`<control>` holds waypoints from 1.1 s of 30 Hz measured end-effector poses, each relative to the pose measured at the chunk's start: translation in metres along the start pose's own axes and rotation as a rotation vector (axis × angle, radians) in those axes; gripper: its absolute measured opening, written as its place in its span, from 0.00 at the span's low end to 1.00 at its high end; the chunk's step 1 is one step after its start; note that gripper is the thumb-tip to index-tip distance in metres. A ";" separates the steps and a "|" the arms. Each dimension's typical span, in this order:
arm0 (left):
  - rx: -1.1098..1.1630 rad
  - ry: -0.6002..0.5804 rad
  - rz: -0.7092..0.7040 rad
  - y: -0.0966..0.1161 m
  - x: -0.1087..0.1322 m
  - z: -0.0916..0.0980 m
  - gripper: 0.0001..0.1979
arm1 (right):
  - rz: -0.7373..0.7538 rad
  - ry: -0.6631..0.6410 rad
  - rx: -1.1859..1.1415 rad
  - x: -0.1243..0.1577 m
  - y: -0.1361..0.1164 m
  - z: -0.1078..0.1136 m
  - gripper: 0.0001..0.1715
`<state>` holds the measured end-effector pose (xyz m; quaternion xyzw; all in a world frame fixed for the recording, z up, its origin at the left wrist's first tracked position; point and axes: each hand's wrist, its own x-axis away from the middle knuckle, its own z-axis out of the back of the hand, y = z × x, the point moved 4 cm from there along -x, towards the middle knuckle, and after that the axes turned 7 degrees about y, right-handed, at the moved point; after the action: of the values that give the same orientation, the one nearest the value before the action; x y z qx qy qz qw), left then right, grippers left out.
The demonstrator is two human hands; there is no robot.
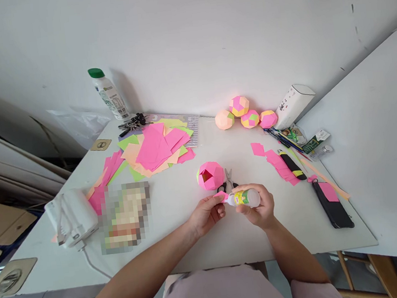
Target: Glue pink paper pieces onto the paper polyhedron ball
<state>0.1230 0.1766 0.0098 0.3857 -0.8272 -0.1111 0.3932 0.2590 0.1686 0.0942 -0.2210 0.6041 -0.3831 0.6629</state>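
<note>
Pinched in the fingers of my left hand (208, 215) is a small pink paper piece (220, 195). My right hand (262, 208) is wrapped round a glue bottle (245, 198) with a clear body and a yellow-green label, tipped sideways. Its nozzle meets the edge of the paper piece, though I cannot tell whether glue is flowing. Just beyond my hands sits a pink and green paper ball (211, 175) with an opening in its front. Scissors (229, 179) lie beside the ball, blades spread and pointing away, one handle partly behind my right hand.
Coloured paper sheets (155, 146) pile at the back left near keys (134, 123) and a green-capped bottle (109, 94). Several finished balls (239, 106) sit by the wall. At right lie pink pieces (281, 167), a cutter (292, 164) and a black case (332, 205). A white charger (72, 216) stands left.
</note>
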 end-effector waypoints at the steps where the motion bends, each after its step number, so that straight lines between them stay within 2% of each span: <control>1: -0.001 -0.002 0.000 0.000 0.000 0.000 0.12 | 0.002 -0.007 -0.007 0.001 0.000 -0.001 0.21; 10: 0.009 0.011 -0.007 0.000 -0.001 0.001 0.12 | -0.050 0.001 0.025 -0.003 0.002 0.006 0.18; 16: 0.008 -0.001 -0.009 0.000 0.000 0.000 0.12 | -0.103 0.093 -0.034 -0.001 0.010 0.012 0.18; 23: -0.004 -0.006 -0.004 0.001 0.002 0.000 0.12 | -0.087 0.050 -0.022 0.000 0.010 0.009 0.19; 33: -0.097 -0.026 -0.032 -0.001 0.003 -0.002 0.14 | -0.166 0.127 -0.066 -0.001 0.016 0.018 0.18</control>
<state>0.1234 0.1742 0.0121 0.3778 -0.8197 -0.1623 0.3987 0.2803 0.1762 0.0859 -0.2675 0.6367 -0.4299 0.5816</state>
